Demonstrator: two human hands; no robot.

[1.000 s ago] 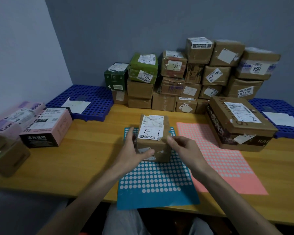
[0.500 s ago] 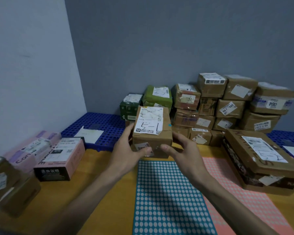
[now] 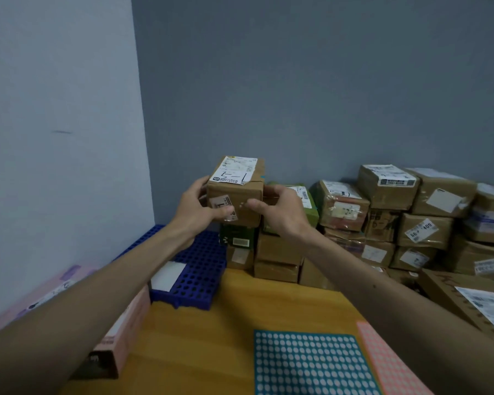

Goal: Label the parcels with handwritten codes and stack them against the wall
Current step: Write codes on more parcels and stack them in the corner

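A small brown cardboard parcel [image 3: 240, 192] with a white shipping label and a handwritten code on top is held up over the left end of the stack. My left hand [image 3: 196, 208] grips its left side, thumb across the front. My right hand [image 3: 280, 209] grips its right side. Directly below it sits a dark green box [image 3: 237, 238] on top of brown boxes. The stack of parcels [image 3: 388, 218] stands against the grey back wall, several rows high, stretching to the right.
A blue plastic grid pallet [image 3: 194, 269] with a white sheet lies left of the stack. Pink boxes [image 3: 126, 323] stand on the wooden table [image 3: 211, 337] at left. Teal [image 3: 311, 363] and pink [image 3: 388, 363] sticker sheets lie near me. A large flat brown parcel [image 3: 468, 297] lies at right.
Both hands have lifted the parcel off the teal sticker sheet and carried it forward and up, over the green box at the stack's left end. The view has tilted upward.
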